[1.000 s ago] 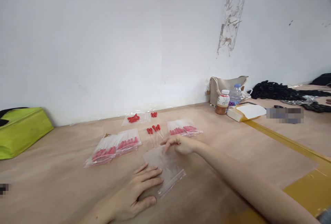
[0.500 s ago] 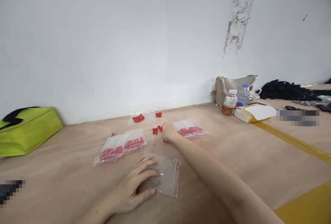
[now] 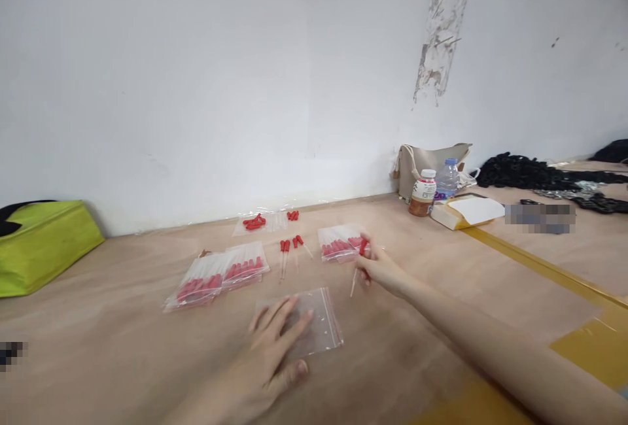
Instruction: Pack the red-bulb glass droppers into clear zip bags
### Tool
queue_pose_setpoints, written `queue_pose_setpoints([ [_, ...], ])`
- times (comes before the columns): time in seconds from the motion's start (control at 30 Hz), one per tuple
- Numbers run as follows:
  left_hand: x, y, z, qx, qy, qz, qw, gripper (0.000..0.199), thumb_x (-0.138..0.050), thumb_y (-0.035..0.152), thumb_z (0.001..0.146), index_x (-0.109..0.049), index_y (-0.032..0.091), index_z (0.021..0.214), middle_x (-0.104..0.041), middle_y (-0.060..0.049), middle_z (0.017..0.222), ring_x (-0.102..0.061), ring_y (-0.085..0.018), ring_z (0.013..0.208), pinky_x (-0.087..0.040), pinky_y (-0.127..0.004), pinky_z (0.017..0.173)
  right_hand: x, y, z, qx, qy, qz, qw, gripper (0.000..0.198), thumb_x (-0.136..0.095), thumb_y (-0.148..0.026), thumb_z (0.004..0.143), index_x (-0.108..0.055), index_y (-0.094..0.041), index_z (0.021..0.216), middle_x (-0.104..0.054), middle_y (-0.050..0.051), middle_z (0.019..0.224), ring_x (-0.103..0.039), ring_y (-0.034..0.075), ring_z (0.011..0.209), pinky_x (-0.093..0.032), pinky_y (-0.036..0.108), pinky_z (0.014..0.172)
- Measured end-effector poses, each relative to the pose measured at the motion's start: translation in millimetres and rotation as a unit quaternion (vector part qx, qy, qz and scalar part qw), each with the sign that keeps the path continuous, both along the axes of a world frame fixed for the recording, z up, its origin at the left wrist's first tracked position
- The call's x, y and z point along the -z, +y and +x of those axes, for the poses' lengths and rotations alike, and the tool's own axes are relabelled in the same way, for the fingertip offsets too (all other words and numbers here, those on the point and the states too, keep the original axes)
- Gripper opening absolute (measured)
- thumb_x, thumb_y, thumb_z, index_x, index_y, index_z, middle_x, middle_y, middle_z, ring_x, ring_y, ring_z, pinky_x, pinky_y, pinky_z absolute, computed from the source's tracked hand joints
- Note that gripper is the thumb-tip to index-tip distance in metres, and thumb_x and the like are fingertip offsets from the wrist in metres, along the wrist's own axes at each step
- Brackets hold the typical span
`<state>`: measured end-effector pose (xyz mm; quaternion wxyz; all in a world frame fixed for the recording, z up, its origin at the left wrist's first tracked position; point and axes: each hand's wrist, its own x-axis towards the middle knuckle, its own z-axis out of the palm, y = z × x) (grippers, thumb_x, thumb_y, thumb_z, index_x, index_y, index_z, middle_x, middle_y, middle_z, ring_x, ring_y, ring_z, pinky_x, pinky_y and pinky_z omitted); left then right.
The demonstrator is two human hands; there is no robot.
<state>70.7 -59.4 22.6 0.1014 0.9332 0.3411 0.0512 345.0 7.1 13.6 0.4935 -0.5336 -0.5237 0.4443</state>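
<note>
My left hand (image 3: 275, 346) lies with fingers spread on a clear zip bag (image 3: 321, 323), its zip edge to the right. My right hand (image 3: 377, 265) is closed in a pinch around a dropper (image 3: 363, 246) with a red bulb and thin clear stem, held bulb up just in front of the right-hand filled bags (image 3: 337, 244). Between the filled bags lie two droppers side by side (image 3: 284, 246) and two more angled apart (image 3: 297, 240). Several filled bags of red-bulbed droppers (image 3: 220, 274) overlap on the left.
By the wall, a clear bag (image 3: 271, 221) carries red bulbs and clear stems. A yellow-green bag (image 3: 53, 245) stands far left. At right are a brown drink bottle (image 3: 422, 195), a water bottle (image 3: 447, 180), a beige bag (image 3: 409, 163), an open box (image 3: 444, 216) and black chains (image 3: 520, 170).
My right hand has moved right and nearer from the loose droppers, now with one dropper in its fingers. The left hand stays on the zip bag, which has turned slightly. The view has shifted right.
</note>
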Motion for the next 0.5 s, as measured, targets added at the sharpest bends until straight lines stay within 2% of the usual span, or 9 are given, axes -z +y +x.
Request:
queue_pose_setpoints([
  [0.13, -1.1, 16, -8, 0.042, -0.020, 0.029, 0.999, 0.038, -0.035, 0.033, 0.093, -0.033, 0.035, 0.130, -0.024, 0.001, 0.141, -0.018, -0.025, 0.129, -0.015, -0.052, 0.102, 19, -13, -3, 0.060, 0.128, 0.053, 0.989, 0.054, -0.054, -0.025, 0.066, -0.025, -0.022, 0.111, -0.045, -0.010, 0.053, -0.048, 0.009, 0.042, -0.042, 0.020, 0.039],
  [0.33, 13.3, 19, -10, 0.026, -0.018, 0.025, 0.999, 0.038, -0.038, 0.035, 0.091, -0.034, 0.037, 0.129, -0.029, 0.001, 0.138, -0.026, -0.025, 0.125, -0.019, -0.052, 0.101, 30, -19, -23, 0.045, 0.109, 0.065, 0.991, 0.054, -0.057, -0.035, 0.066, -0.025, -0.022, 0.107, -0.045, -0.011, 0.055, -0.047, 0.008, 0.040, -0.038, 0.019, 0.036],
  [0.5, 14.7, 19, -10, 0.024, -0.019, 0.031, 0.999, 0.039, -0.038, 0.037, 0.091, -0.034, 0.037, 0.129, -0.030, 0.000, 0.138, -0.027, -0.025, 0.125, -0.020, -0.051, 0.101, 31, -21, -24, 0.033, 0.121, 0.064, 0.990, 0.056, -0.057, -0.037, 0.066, -0.024, -0.021, 0.108, -0.046, -0.010, 0.056, -0.046, 0.008, 0.040, -0.038, 0.019, 0.038],
])
